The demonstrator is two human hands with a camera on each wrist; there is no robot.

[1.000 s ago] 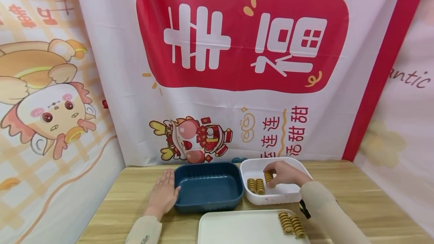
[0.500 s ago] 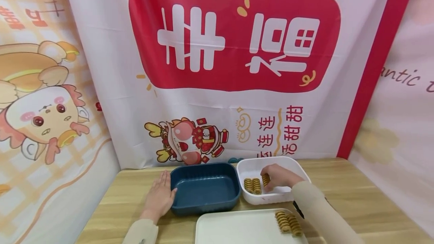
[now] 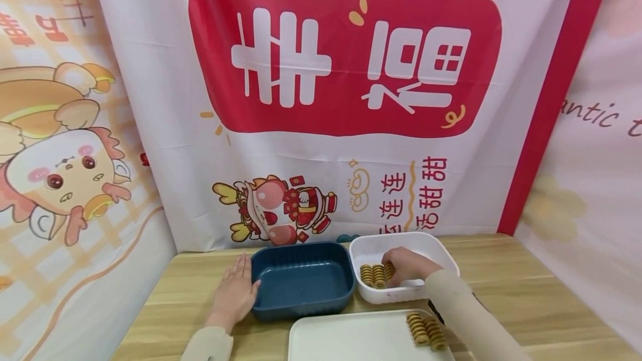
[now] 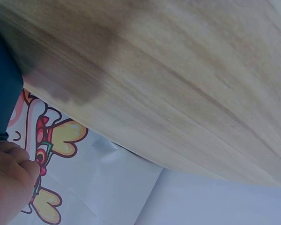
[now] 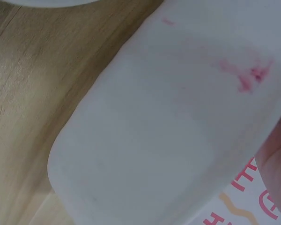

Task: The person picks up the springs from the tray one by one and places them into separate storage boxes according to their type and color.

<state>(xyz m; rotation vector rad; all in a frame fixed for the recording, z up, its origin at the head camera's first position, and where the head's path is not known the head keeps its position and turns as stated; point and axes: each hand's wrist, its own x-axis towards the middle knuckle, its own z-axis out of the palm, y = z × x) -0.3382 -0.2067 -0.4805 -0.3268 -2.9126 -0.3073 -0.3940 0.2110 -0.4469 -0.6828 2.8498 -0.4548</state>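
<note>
Head view: right hand [image 3: 408, 266], the nearer, pinching stack of round brown biscuits [image 3: 389, 270] at its nine o'clock, long axis twelve-to-six, inside white rectangular plastic tub [image 3: 396, 296]; left hand [image 3: 234, 288], straight-fingered, at nine o'clock of dark-blue rectangular plastic tub [image 3: 303, 310].

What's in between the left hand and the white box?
The dark blue box sits between the left hand and the white box. You can see that in the head view.
</note>
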